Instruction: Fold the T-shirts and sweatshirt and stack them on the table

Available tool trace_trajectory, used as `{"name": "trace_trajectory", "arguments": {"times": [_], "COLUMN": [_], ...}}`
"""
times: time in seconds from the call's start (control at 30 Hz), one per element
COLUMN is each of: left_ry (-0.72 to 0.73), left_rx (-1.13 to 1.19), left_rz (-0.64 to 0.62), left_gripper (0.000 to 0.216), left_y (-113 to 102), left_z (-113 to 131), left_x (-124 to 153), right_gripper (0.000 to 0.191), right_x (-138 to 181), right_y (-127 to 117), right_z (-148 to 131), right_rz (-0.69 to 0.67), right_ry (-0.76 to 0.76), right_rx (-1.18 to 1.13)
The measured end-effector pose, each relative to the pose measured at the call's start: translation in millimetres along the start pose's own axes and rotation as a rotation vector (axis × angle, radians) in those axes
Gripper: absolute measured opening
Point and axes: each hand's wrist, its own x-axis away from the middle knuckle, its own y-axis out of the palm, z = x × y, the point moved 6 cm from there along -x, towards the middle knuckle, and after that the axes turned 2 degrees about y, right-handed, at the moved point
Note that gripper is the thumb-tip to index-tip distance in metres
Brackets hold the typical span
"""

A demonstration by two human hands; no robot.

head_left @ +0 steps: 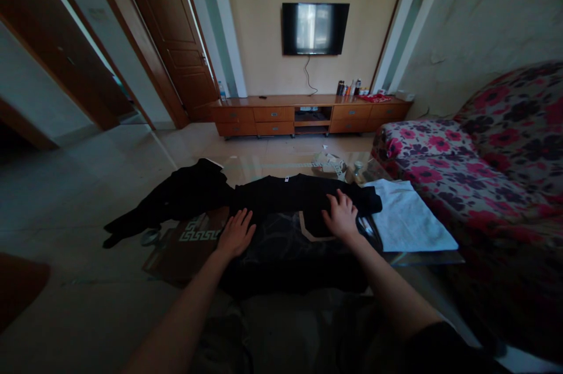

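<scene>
A black T-shirt (272, 239) with a grey pattern and a pale outlined shape on its front lies spread on a glass coffee table (422, 258). Its neckline, with a small white label, points away from me, and its lower part hangs toward my lap. My left hand (237, 233) rests flat at the shirt's left side, fingers spread. On the right part of the shirt, below the sleeve, my right hand (341, 216) lies with its fingers apart and slightly bent. Neither hand grips the cloth.
Another black garment (185, 192) lies left of the shirt, partly over the table edge. A light blue folded cloth (407, 216) is at the right. Behind it stands a small glass (358, 169). A flowered sofa (475, 169) borders the right side; a low wooden cabinet (272, 119) stands beyond.
</scene>
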Motion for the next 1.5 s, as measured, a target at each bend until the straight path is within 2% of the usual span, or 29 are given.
{"name": "trace_trajectory", "arguments": {"times": [0.1,0.2,0.3,0.37,0.43,0.57,0.67,0.77,0.83,0.93,1.1,1.2,1.27,1.4,1.5], "left_ry": [0.018,0.024,0.023,0.022,0.022,0.033,0.038,0.038,0.042,0.041,0.033,0.025,0.032,0.034,0.028], "left_rx": [0.012,-0.013,-0.043,-0.061,-0.077,-0.095,-0.101,-0.107,-0.107,-0.107,-0.104,-0.102,-0.098,-0.082,-0.082], "left_rz": [0.003,0.01,0.032,0.042,0.048,0.06,0.063,0.061,0.06,0.066,0.063,0.059,0.062,0.065,0.065], "left_gripper": [0.064,0.064,0.064,0.064,0.064,0.064,0.064,0.064,0.065,0.065,0.064,0.064,0.064,0.065,0.065], "left_y": [3,7,10,11,11,11,11,11,10,10,12,13,13,11,10], "left_z": [5,4,3,3,3,3,3,4,4,4,3,2,3,4,5], "left_x": [4,5,4,3,3,3,3,3,2,3,3,3,3,3,2], "right_gripper": [0.071,0.088,0.092,0.084,0.073,0.059,0.052,0.052,0.057,0.051,0.027,0.023,0.02,0.03,0.041], "right_x": [-14,-23,-35,-43,-51,-58,-57,-53,-52,-52,-54,-54,-54,-57,-63], "right_y": [-26,-27,-12,-3,0,-2,-3,0,2,-2,-18,-19,-16,-6,-2], "right_z": [61,125,173,192,202,204,207,211,209,201,176,156,147,146,161], "right_rz": [0.19,0.22,0.123,0.081,0.097,0.201,0.245,0.21,0.155,0.129,0.206,0.17,0.133,0.063,0.078], "right_ry": [0.264,0.484,0.527,0.514,0.485,0.426,0.45,0.479,0.443,0.38,0.243,0.083,0.045,0.109,0.297], "right_rx": [0.001,-0.077,-0.238,-0.331,-0.404,-0.51,-0.501,-0.417,-0.364,-0.271,-0.236,-0.264,-0.265,-0.285,-0.306]}}
